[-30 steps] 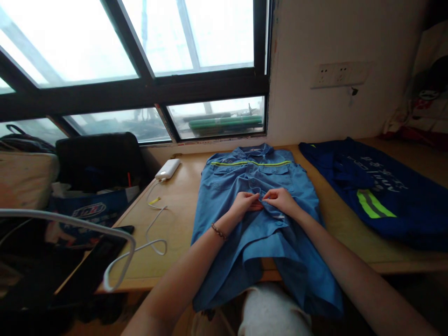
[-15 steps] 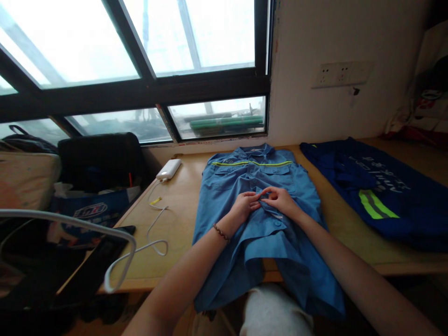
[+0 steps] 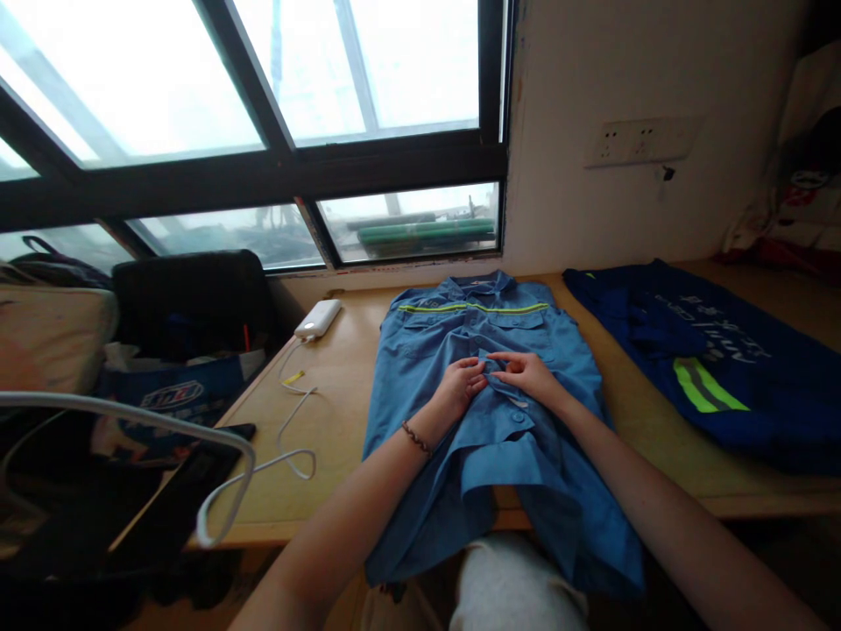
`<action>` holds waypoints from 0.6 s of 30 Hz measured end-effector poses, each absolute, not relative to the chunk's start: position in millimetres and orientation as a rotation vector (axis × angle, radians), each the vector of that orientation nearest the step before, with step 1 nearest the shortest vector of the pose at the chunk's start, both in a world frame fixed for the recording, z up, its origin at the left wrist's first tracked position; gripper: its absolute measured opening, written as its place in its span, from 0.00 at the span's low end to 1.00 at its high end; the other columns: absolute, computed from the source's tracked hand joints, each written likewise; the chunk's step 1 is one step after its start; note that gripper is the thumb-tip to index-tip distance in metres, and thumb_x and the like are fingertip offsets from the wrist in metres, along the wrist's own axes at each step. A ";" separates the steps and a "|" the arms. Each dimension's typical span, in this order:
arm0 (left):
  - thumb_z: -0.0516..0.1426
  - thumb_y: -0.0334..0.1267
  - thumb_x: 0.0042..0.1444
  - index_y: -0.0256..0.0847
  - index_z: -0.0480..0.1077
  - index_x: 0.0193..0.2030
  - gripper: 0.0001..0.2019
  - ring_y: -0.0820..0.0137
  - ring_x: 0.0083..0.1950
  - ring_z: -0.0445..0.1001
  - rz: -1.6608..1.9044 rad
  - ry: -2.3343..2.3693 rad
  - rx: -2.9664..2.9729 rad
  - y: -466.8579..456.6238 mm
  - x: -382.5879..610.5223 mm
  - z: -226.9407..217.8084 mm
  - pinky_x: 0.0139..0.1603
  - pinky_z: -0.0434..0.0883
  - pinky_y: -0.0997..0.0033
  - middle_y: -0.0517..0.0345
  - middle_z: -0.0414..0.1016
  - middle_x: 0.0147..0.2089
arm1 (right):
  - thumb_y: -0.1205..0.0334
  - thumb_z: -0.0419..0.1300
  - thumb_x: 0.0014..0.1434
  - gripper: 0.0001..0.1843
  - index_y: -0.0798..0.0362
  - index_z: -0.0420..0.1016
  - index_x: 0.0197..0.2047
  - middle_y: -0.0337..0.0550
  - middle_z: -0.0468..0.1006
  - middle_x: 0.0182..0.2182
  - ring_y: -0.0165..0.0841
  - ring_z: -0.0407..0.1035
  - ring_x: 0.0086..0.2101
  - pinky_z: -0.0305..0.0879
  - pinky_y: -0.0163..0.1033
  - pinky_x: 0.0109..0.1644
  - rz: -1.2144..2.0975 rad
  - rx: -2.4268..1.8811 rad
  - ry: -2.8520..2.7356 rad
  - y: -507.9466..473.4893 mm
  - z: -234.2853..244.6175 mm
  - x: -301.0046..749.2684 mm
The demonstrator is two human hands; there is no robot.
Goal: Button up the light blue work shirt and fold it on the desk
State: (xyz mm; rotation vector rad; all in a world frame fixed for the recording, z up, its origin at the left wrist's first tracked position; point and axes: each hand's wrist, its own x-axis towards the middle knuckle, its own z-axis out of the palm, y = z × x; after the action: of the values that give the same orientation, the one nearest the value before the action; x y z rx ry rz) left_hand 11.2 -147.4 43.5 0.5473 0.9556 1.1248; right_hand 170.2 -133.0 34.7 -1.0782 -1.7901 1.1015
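Note:
A light blue work shirt [image 3: 420, 421] lies front up, collar away from me, its lower hem hanging over the table's near edge. A yellow-green stripe crosses its chest above two flap pockets. My left hand [image 3: 462, 386], with a beaded bracelet at the wrist, pinches the front placket about halfway down. Facing it, my right hand [image 3: 531, 377] holds the same edge between thumb and index finger, the two fingertips slightly apart. Any button between my fingers is hidden. Below my hands a button [image 3: 519, 418] shows on the placket.
A dark blue garment [image 3: 723, 350] with a reflective band lies to the right on the wooden table [image 3: 342, 438]. At left are a white power bank [image 3: 318, 318] and its white cable [image 3: 282, 458]. Bags and a black chair [image 3: 194, 298] stand further left, below the window.
The right thumb and index finger have parted a little at the placket, and the left fingertips have shifted slightly. The shirt stays in the same place.

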 end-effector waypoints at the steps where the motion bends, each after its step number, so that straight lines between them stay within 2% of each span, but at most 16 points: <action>1: 0.57 0.22 0.46 0.34 0.64 0.35 0.10 0.79 0.23 0.69 1.122 0.953 0.552 -147.7 11.1 43.6 0.27 0.69 0.79 0.58 0.69 0.26 | 0.53 0.62 0.44 0.29 0.57 0.70 0.49 0.29 0.56 0.14 0.22 0.48 0.17 0.43 0.30 0.19 1.095 -1.070 -1.796 -133.4 35.0 170.1; 18: 0.53 0.20 0.43 0.34 0.63 0.36 0.12 0.78 0.22 0.69 1.154 0.989 0.508 -148.1 14.2 44.5 0.25 0.67 0.79 0.59 0.69 0.24 | 0.58 0.61 0.45 0.27 0.57 0.69 0.50 0.30 0.61 0.16 0.22 0.51 0.18 0.47 0.30 0.22 1.139 -1.064 -1.837 -136.9 38.4 167.8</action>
State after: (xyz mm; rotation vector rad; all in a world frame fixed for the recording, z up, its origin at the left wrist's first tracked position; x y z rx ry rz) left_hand 14.2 -148.1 44.5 0.5080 0.9893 1.1537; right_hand 167.8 -136.9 38.4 -1.0636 -1.8368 1.1386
